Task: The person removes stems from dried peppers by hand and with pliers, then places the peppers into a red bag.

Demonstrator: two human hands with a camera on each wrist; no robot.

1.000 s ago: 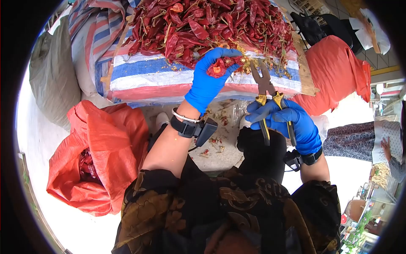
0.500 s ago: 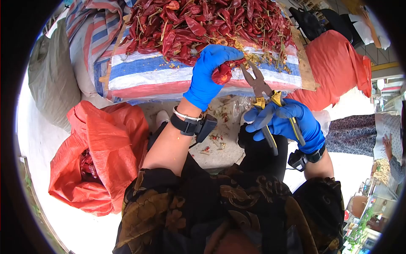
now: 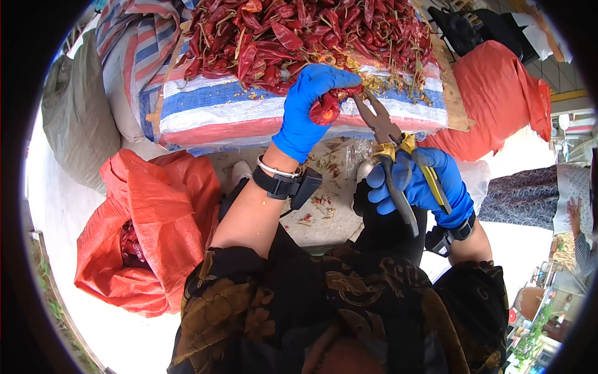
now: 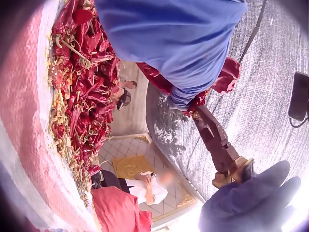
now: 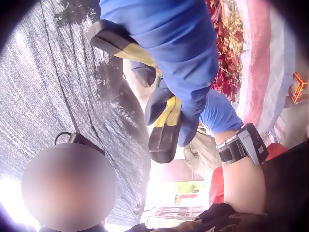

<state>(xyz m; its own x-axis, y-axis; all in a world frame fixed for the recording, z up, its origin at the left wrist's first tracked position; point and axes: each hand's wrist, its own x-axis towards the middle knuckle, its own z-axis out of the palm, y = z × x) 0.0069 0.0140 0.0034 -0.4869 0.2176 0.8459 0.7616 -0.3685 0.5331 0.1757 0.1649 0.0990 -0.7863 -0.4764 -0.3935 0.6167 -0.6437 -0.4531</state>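
Note:
My gloved left hand (image 3: 305,109) grips dried red chilies (image 3: 325,111) close over the front of the striped cloth. In the left wrist view, the wrinkled red pods (image 4: 227,76) stick out on both sides of the blue glove. My right hand (image 3: 433,181), also gloved in blue, holds a pair of pliers (image 3: 386,129) with fingers around the yellow and black handles. The plier jaws are parted, one tip right at the stem end of the chilies. From the right wrist, one handle (image 5: 165,137) shows beneath the fingers; the plier head is hidden there.
A heap of dried chilies (image 3: 280,37) covers the back of the striped cloth (image 3: 218,115), with seeds and stem bits (image 3: 398,87) at its front. An open red sack (image 3: 156,218) with chilies inside stands at left, another red sack (image 3: 492,100) at right. Another person's hand (image 3: 573,215) shows far right.
The plier tips have moved left to the chilies in the left hand, and the handles have spread wider. The left hand has turned the chilies slightly.

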